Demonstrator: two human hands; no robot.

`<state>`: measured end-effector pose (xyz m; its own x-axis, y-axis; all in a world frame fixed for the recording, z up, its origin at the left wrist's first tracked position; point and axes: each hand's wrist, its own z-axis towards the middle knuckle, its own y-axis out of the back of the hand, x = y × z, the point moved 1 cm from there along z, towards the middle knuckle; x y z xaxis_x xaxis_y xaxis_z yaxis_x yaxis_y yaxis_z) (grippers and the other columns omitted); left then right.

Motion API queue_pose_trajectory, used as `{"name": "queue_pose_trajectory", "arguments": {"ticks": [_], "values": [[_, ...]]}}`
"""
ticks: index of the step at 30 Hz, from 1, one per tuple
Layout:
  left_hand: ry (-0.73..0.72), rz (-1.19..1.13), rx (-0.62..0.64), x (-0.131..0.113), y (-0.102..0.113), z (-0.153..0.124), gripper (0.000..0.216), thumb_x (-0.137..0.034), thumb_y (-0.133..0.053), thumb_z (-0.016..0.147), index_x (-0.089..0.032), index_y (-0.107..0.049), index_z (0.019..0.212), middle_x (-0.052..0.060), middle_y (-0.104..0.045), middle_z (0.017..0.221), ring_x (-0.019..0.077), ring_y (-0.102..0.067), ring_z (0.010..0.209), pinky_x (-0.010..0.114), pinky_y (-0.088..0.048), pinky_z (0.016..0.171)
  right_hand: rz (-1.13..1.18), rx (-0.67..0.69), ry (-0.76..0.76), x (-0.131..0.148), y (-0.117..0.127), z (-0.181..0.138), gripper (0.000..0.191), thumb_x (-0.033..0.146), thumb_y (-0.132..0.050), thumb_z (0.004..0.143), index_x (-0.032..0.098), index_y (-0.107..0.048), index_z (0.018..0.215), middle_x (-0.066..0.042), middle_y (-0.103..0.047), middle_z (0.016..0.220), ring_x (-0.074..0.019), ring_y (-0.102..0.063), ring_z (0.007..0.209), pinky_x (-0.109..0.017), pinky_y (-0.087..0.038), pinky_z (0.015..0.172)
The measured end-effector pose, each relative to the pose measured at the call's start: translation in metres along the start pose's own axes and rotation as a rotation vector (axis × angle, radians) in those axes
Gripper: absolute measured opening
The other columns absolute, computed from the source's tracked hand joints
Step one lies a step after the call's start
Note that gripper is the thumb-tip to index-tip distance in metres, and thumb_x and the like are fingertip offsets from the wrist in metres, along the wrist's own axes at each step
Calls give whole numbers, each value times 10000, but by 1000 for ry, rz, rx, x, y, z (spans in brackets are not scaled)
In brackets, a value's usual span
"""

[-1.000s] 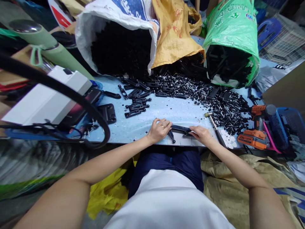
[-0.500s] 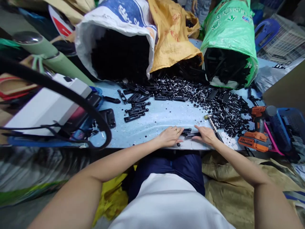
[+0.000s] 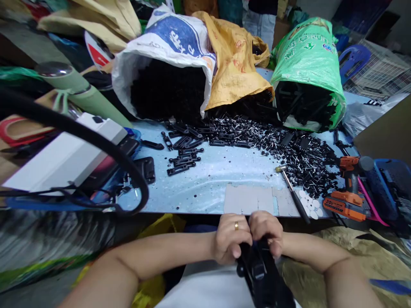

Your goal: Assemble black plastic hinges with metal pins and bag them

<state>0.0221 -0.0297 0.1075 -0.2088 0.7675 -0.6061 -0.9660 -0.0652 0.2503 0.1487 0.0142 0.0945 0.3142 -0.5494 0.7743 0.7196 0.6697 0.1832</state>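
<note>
Both my hands are pulled in close to my body, below the front edge of the light blue table [image 3: 205, 184]. My left hand [image 3: 229, 237] and my right hand [image 3: 266, 231] are curled together around a long black plastic part [image 3: 260, 273] that points down toward my lap. Each hand grips its upper end, knuckles touching. A ring shows on my left hand. The part's far end is hidden by my fingers.
Loose black strips [image 3: 183, 154] and a heap of small black pieces with metal pins [image 3: 289, 149] cover the table. Behind stand a white sack [image 3: 167, 72], a yellow sack [image 3: 234, 55] and a green sack [image 3: 308, 72]. A hammer [image 3: 292, 190] and an orange drill [image 3: 348, 188] lie right.
My hands left the table's front edge and came back toward my body, lifting the black part off the table. The view tilted up a little.
</note>
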Motion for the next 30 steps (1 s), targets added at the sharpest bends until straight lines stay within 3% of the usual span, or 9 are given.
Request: {"name": "queue_pose_trajectory", "arguments": {"ticks": [2,4,6,8,13,17,20,25,30], "values": [[-35,96,-79,10,-6,-6,543,-442,-100,937,-175,-572,919,57,-620,669,153,-590,678,267,-454,601,-114,-292,-135,-29,-16,-2,529,627,-128,855,241,-490,863,-59,-532,770,-188,-547,742,-356,-448,681],[-78,276,-95,32,-8,-12,578,-470,-88,926,-158,-525,1139,101,-650,833,195,-606,850,311,-480,695,-228,-439,-235,-62,-15,8,506,573,-90,871,254,-462,992,-95,-524,997,-216,-523,958,-423,-431,813],[-73,505,-44,64,-4,-16,666,-530,-54,900,-146,-486,1232,125,-644,908,215,-602,888,323,-482,720,-342,-336,-221,-94,6,34,432,537,-168,881,248,-448,1039,-97,-502,1114,-219,-478,1073,-430,-408,882],[55,723,122,101,2,-14,719,-605,-91,865,-147,-514,1223,135,-640,912,215,-605,824,310,-477,688,-595,-150,-257,-124,44,70,362,516,-356,851,215,-478,1011,-108,-511,1140,-231,-454,1103,-421,-363,943],[442,980,539,170,8,17,659,-613,-335,831,-95,-541,1184,169,-627,913,250,-587,839,326,-461,687,-1323,-23,-729,-177,160,158,351,240,-457,871,92,-441,1189,-153,-450,1268,-214,-383,1164,-349,-321,969],[489,1048,476,184,16,48,544,-496,-458,842,-101,-492,1214,168,-597,1051,272,-524,1024,385,-408,866,-1419,4,-788,-197,205,195,322,207,-507,860,108,-485,1166,-118,-494,1215,-217,-457,1107,-405,-376,929],[617,1118,292,186,51,61,413,-384,-462,861,-117,-503,1173,157,-562,1131,267,-488,1075,390,-385,907,-1438,23,-757,-207,218,201,198,238,-541,847,116,-562,1002,-81,-558,1069,-202,-522,1013,-431,-406,888],[1177,1292,2,193,150,60,325,-129,-354,838,-19,-516,1098,244,-531,1136,312,-486,1071,388,-432,801,-1394,73,-580,-201,229,202,145,260,-551,816,143,-537,734,-112,-586,849,-191,-557,835,-331,-397,701],[1567,1101,95,206,200,49,312,-32,-428,727,36,-568,998,302,-558,1072,384,-502,1053,442,-438,761,-1386,100,-435,-161,197,191,107,194,-585,726,165,-483,743,-73,-558,720,-164,-512,673,-287,-335,608]]}}
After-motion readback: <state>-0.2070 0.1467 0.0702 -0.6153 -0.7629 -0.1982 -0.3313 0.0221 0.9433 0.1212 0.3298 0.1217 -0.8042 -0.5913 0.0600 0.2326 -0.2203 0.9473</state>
